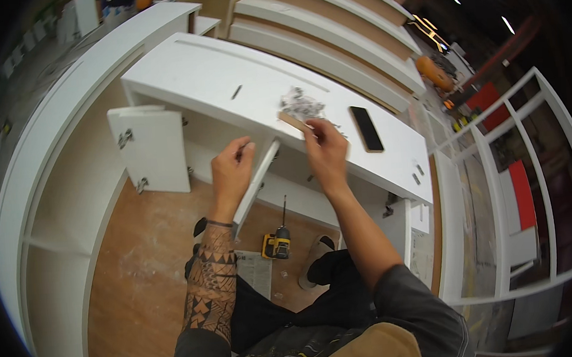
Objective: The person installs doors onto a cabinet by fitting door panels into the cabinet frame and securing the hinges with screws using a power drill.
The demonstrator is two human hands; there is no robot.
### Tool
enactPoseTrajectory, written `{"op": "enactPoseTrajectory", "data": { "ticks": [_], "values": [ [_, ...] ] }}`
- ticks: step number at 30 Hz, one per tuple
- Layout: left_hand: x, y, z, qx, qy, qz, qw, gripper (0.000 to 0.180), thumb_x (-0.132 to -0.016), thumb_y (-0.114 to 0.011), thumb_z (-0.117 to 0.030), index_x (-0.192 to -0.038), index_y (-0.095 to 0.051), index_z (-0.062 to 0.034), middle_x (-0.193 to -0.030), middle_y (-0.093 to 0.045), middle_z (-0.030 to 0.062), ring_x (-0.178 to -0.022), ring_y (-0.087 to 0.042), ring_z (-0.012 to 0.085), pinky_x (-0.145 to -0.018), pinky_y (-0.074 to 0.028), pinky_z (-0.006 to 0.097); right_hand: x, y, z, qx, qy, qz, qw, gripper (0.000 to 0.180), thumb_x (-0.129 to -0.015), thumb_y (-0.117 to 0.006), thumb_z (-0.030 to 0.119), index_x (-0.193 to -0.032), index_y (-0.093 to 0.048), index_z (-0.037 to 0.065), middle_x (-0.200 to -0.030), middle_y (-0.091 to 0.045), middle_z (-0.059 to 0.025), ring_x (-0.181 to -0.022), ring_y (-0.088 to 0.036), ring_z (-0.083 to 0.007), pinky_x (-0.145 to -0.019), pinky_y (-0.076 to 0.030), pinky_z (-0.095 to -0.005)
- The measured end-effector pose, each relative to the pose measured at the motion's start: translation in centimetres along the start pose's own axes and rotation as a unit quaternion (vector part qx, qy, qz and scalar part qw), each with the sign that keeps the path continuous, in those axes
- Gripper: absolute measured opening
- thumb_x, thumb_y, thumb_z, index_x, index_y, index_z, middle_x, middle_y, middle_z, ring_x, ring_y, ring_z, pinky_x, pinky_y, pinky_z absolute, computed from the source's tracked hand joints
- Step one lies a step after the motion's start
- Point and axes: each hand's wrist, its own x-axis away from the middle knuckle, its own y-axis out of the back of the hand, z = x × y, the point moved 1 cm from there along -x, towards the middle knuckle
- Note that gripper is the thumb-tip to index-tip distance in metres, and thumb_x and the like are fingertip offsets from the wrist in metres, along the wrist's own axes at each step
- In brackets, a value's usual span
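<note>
My right hand (328,154) pinches a small flat tan strip (292,120), perhaps wood, over the front edge of the white cabinet top (205,68). Just beyond the strip lies a heap of small metal hardware (302,102), too small to make out. My left hand (231,172) is raised in front of the cabinet, fingers curled and thumb against them. Whatever it holds, if anything, is hidden. Between my hands, a white door (256,184) with hinges stands swung outward, seen nearly edge-on. A phone (367,129) with a dark screen rests right of the heap.
A yellow and black cordless drill (276,243) stands on the brown floor board (127,282), bit upward. A loose white panel (154,148) with hinges leans at the cabinet's left. White curved shelving (52,148) rises at left, and a white open frame (493,197) at right.
</note>
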Motion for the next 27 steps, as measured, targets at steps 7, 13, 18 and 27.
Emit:
{"op": "enactPoseTrajectory", "data": {
  "ticks": [7,13,18,27],
  "values": [
    [-0.6,-1.4,-1.3,0.010,-0.005,0.018,1.000,0.032,-0.100,-0.069,-0.022,-0.117,-0.074,0.0049,-0.089,-0.077,0.0119,-0.077,-0.070,0.0139,-0.073,-0.055,0.029,-8.1,-8.7,-3.2,0.105,-0.079,0.056,0.990,0.025,-0.089,-0.075,0.020,-0.105,-0.076,0.000,-0.091,-0.076,-0.0235,-0.087,-0.074,-0.0400,-0.082,-0.058,-0.0477],
    [-1.0,-0.8,-0.4,0.008,-0.004,0.016,1.000,0.032,-0.101,-0.069,-0.022,-0.118,-0.073,0.0054,-0.088,-0.077,0.0106,-0.079,-0.071,0.0137,-0.074,-0.056,0.029,-6.0,-8.3,-1.7,0.087,-0.060,0.035,0.994,0.032,-0.092,-0.075,0.024,-0.111,-0.074,-0.002,-0.089,-0.075,-0.0236,-0.080,-0.074,-0.0379,-0.077,-0.057,-0.0472],
    [-1.2,-0.5,-0.4,0.004,0.005,0.020,1.000,0.032,-0.101,-0.069,-0.022,-0.118,-0.073,0.0048,-0.088,-0.077,0.0095,-0.081,-0.072,0.0137,-0.075,-0.056,0.029,6.5,-2.5,-5.5,-0.055,-0.069,-0.139,0.986,0.027,-0.098,-0.071,0.015,-0.120,-0.067,0.001,-0.082,-0.058,0.0006,-0.072,-0.052,-0.0110,-0.068,-0.047,-0.0280],
    [-0.5,-0.9,-1.2,0.012,-0.012,0.018,1.000,0.027,-0.103,-0.066,-0.017,-0.119,-0.073,0.0041,-0.092,-0.077,0.0094,-0.083,-0.072,0.0137,-0.076,-0.056,0.028,37.5,-2.6,-14.0,0.058,-0.549,0.271,0.788,0.109,-0.077,-0.083,0.066,-0.144,-0.040,-0.009,-0.142,-0.050,-0.0363,-0.139,-0.051,-0.0431,-0.113,-0.044,-0.0464]
  ]
}}
